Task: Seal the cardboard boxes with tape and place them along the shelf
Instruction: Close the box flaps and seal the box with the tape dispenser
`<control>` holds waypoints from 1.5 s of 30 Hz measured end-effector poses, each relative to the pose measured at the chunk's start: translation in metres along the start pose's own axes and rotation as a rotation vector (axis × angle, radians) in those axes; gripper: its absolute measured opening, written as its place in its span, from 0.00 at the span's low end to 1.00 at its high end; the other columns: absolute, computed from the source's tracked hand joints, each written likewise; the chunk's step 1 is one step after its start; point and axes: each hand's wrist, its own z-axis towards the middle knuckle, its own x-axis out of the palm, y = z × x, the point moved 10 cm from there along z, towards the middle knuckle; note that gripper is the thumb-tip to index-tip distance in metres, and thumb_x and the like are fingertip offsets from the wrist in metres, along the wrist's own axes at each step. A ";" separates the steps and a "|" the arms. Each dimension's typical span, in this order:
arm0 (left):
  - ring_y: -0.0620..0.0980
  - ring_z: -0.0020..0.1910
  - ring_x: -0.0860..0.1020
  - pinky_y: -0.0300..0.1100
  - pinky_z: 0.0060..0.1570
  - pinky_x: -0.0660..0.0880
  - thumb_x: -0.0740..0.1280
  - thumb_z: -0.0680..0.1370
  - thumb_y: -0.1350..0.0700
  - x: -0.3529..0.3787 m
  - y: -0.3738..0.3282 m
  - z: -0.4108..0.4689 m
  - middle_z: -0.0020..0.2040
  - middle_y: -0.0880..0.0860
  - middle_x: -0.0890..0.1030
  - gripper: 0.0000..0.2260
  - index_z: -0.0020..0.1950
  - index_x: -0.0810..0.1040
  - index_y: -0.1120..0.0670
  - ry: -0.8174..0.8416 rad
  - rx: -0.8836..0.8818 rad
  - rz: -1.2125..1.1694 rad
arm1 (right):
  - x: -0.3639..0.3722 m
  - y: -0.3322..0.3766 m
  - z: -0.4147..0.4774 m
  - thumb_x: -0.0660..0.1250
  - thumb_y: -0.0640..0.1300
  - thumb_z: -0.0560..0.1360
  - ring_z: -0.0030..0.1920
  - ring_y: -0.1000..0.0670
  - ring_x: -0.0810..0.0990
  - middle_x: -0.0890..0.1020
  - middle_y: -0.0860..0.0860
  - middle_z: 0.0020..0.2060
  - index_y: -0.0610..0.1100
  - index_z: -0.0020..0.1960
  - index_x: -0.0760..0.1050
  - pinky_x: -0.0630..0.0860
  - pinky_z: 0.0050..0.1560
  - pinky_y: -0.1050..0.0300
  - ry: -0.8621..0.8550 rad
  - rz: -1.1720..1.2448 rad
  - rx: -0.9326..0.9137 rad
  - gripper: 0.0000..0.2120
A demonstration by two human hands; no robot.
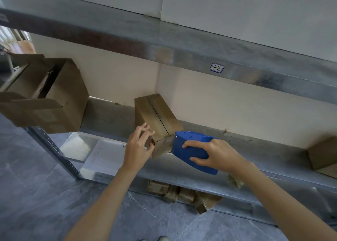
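Observation:
A small closed cardboard box (155, 113) stands on the metal shelf (255, 155), its top seam running away from me. My left hand (138, 147) grips the box's near left corner with curled fingers. My right hand (217, 155) holds a blue tape dispenser (189, 149), and the dispenser's front edge touches the near face of the box just below the top seam. No tape strip is visible on the seam.
A larger cardboard box (47, 96) with open flaps sits at the shelf's left end. Another brown box (322, 155) shows at the right edge. Several taped boxes (184, 195) lie on the floor under the shelf. An upper shelf beam (182, 58) runs overhead.

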 end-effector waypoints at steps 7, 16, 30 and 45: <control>0.55 0.60 0.79 0.52 0.59 0.77 0.75 0.71 0.67 -0.008 -0.001 0.006 0.52 0.55 0.81 0.09 0.49 0.83 0.59 -0.138 0.007 0.016 | -0.002 0.000 -0.001 0.60 0.60 0.78 0.26 0.56 0.69 0.81 0.55 0.40 0.68 0.68 0.62 0.59 0.29 0.68 0.010 -0.001 0.009 0.20; 0.56 0.64 0.77 0.55 0.60 0.77 0.76 0.70 0.65 -0.005 0.001 0.001 0.56 0.56 0.80 0.12 0.52 0.82 0.59 -0.091 0.009 0.013 | -0.006 0.001 0.004 0.60 0.60 0.78 0.27 0.56 0.70 0.82 0.54 0.43 0.67 0.69 0.61 0.61 0.29 0.69 0.022 -0.001 0.010 0.20; 0.54 0.63 0.78 0.59 0.55 0.78 0.73 0.73 0.68 -0.013 -0.004 0.001 0.54 0.56 0.81 0.07 0.50 0.83 0.61 -0.206 -0.042 -0.093 | -0.003 0.000 0.005 0.59 0.59 0.78 0.28 0.54 0.71 0.82 0.53 0.43 0.68 0.69 0.61 0.63 0.29 0.68 0.042 -0.004 0.002 0.20; 0.42 0.77 0.59 0.35 0.73 0.58 0.79 0.69 0.53 0.007 0.017 0.006 0.75 0.45 0.65 0.35 0.73 0.68 0.52 0.087 -0.104 -0.178 | -0.012 0.010 0.011 0.59 0.60 0.78 0.28 0.56 0.71 0.81 0.56 0.42 0.67 0.68 0.61 0.62 0.31 0.69 0.035 0.020 -0.075 0.20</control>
